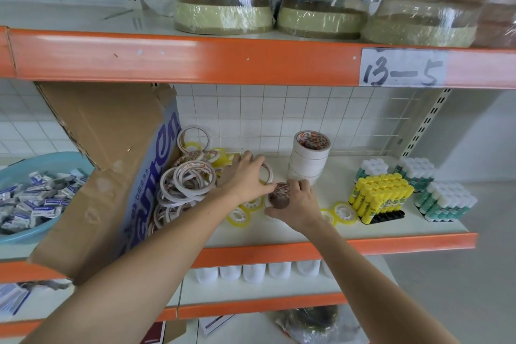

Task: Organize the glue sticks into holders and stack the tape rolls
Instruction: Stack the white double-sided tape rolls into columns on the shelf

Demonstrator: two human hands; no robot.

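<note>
Right hand [296,204] is curled around a small tape roll [280,195] on the shelf [391,232]; at its ten o'clock, a thin roll [266,173] is gripped by the left hand [248,173].

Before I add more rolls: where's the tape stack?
In the head view, the tape stack stands upright mid-shelf against the tiled wall, just behind the right hand, left of the yellow glue sticks.

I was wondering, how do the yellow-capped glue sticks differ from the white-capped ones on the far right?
The yellow-capped glue sticks have yellow bodies and caps; the white-capped glue sticks have green bodies and white caps. The yellow block sits in a black holder; no holder shows under the white-capped block. Both stand packed together on the shelf.
</note>
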